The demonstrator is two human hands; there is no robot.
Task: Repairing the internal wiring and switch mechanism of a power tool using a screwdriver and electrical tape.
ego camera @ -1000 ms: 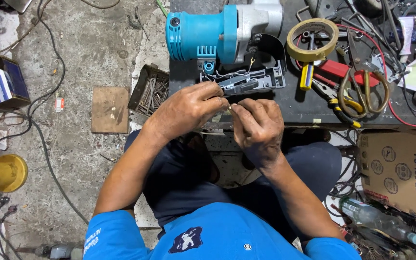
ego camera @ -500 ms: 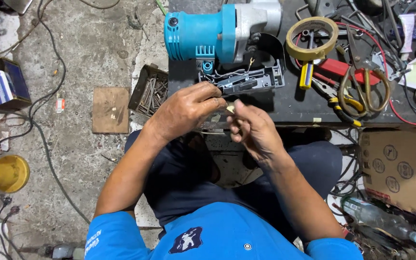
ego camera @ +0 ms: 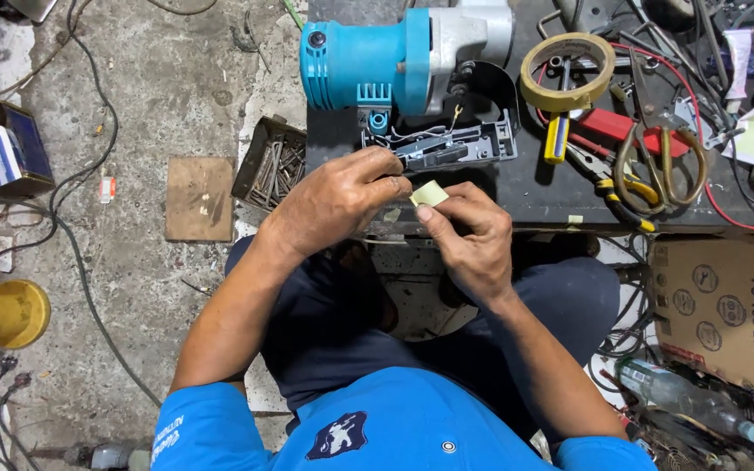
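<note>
A teal and grey power tool lies on the dark workbench, its handle shell open with wires showing. In front of it, my left hand and my right hand meet at the bench edge. Together the fingertips pinch a small piece of pale yellow tape. My left thumb and forefinger close on its left edge, my right fingers on its lower right side.
A roll of yellow tape, scissors with yellow handles, pliers and a red wire lie on the bench to the right. A tray of nails sits at the bench's left. A cardboard box stands at the right, a wooden board on the floor.
My hands have drawn slightly apart and risen a little, and the pale piece of tape now shows between the fingertips where earlier it was hidden.
</note>
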